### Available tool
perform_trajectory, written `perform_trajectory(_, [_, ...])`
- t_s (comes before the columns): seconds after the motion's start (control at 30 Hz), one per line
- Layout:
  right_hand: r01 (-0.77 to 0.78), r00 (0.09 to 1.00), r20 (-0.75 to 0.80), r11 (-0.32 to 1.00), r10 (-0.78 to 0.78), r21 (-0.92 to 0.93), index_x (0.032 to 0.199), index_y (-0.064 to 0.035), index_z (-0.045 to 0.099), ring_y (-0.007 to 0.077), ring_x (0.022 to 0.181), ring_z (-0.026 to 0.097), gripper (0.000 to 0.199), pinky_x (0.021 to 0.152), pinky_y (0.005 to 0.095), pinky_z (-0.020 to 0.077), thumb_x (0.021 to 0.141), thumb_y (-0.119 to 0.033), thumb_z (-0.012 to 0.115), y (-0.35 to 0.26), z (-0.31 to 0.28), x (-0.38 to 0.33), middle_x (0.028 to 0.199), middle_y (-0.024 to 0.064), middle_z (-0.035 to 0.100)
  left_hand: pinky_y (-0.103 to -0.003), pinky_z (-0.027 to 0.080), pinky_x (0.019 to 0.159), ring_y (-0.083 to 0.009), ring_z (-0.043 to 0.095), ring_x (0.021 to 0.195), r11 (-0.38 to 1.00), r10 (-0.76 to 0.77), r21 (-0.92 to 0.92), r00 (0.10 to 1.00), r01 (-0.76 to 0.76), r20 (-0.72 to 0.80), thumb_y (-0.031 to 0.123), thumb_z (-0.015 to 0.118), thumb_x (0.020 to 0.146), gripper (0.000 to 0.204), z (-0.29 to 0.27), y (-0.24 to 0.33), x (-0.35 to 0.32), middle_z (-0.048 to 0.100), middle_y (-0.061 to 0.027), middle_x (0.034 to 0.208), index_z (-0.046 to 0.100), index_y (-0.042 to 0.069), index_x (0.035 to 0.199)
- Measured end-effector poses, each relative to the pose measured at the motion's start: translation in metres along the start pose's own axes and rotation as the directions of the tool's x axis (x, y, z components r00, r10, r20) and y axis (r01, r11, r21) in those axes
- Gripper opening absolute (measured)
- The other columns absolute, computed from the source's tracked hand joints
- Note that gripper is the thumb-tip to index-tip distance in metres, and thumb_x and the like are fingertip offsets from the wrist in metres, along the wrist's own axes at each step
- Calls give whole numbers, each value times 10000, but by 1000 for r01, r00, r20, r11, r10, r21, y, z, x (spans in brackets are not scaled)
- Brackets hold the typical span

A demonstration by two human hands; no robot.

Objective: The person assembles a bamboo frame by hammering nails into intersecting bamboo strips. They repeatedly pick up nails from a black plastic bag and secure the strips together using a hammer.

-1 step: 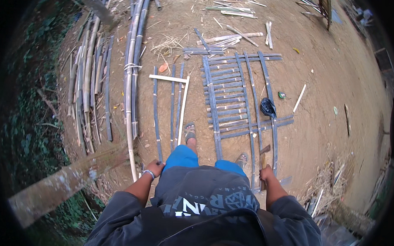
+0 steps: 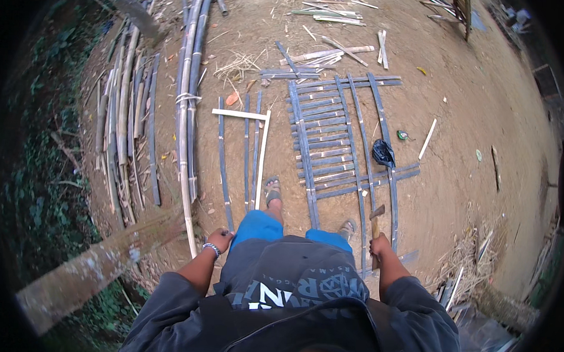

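Note:
My right hand (image 2: 380, 245) grips the wooden handle of a small hatchet (image 2: 377, 213), its metal head pointing away from me. My left hand (image 2: 219, 238) hangs by my left thigh with its fingers curled; a small dark spot shows at them, too small to make out. In front of me to the right lies a frame of dark bamboo slats (image 2: 325, 139), with several short crosspieces between longer strips. On the ground ahead of my left hand are long dark bamboo strips (image 2: 223, 155) and pale strips (image 2: 263, 157) set at a right angle.
Long bamboo poles (image 2: 188, 98) tied together lie at the left, beside more poles (image 2: 124, 114). A black plastic bag (image 2: 383, 153) rests on the frame. Cut strips (image 2: 330, 53) lie scattered beyond it. A thick log (image 2: 99, 259) crosses the lower left near green plants.

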State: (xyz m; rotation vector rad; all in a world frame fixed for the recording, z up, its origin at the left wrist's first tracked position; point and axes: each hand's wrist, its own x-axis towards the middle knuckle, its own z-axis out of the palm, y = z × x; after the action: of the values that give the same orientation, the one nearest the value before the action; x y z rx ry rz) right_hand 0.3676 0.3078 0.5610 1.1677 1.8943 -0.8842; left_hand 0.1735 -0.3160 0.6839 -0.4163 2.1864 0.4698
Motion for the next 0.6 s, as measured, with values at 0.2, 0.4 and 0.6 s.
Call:
perform_trajectory(0.2, [-4, 983, 165, 888, -81, 461, 1215, -62, 463, 184, 560, 562, 262, 490, 387, 493, 975, -49, 569, -217, 26, -113, 739, 77, 560, -381, 529, 991, -309, 715, 1125, 970, 110, -203, 985, -136, -135, 419, 695, 967, 529, -108, 1, 44, 741, -236, 1177, 702, -39, 1231])
perform_trajectory(0.4, [147, 955, 157, 863, -251, 483, 1316, -73, 441, 164, 579, 568, 356, 499, 362, 500, 989, -66, 581, -236, 30, -153, 775, 66, 579, -402, 535, 972, -329, 719, 1088, 985, 174, -5, 984, -175, -37, 442, 686, 968, 542, -107, 1, 47, 747, -220, 1162, 704, -31, 1233])
perform_trajectory(0.6, [66, 997, -52, 947, -53, 315, 1396, -34, 456, 277, 699, 668, 478, 565, 426, 537, 947, -87, 613, -74, 82, -127, 863, 173, 662, -413, 520, 1020, -344, 701, 1154, 957, 277, 61, 957, -283, 89, 484, 679, 964, 585, -88, 27, 22, 729, -232, 1220, 697, -14, 1270])
